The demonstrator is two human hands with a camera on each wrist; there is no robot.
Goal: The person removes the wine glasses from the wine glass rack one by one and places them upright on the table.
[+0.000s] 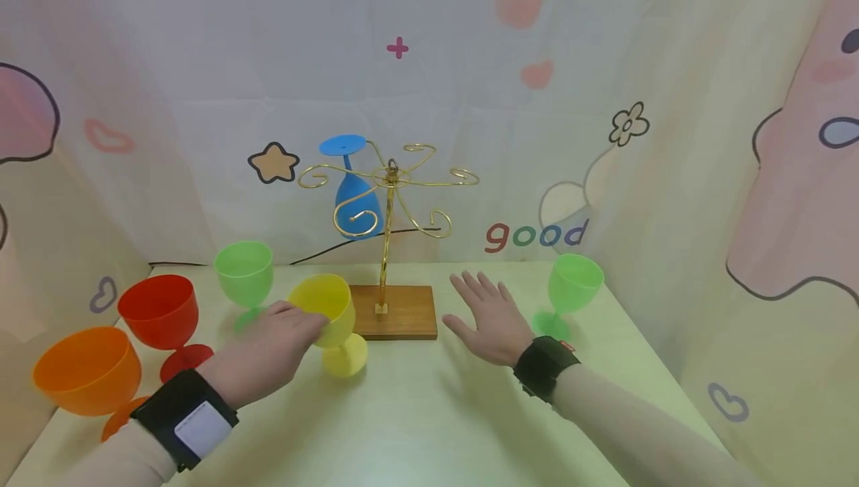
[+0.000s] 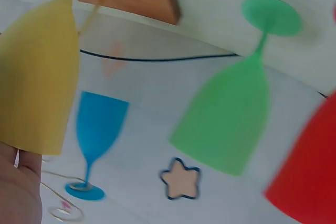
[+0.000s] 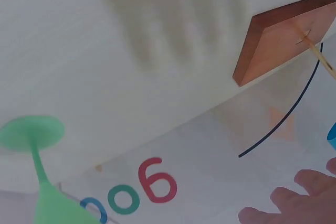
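A yellow plastic goblet [image 1: 341,322] stands upright before the wooden base [image 1: 412,313] of a gold metal glass rack [image 1: 387,241]. My left hand [image 1: 271,349] grips it at the rim; in the left wrist view the fingers [image 2: 26,163] pass behind the rim, and their tips are hidden. On one curled hook of the rack a blue goblet [image 1: 359,203] hangs upside down by its foot. My right hand [image 1: 490,323] hovers over the table with spread fingers, holding nothing, between the base and a green goblet [image 1: 575,282] on the right.
Left of my left hand stand an orange goblet [image 1: 90,371], a red goblet [image 1: 159,313] and another green goblet [image 1: 244,274], all upright. A printed curtain [image 1: 429,77] closes off the back and sides of the pale table [image 1: 403,427].
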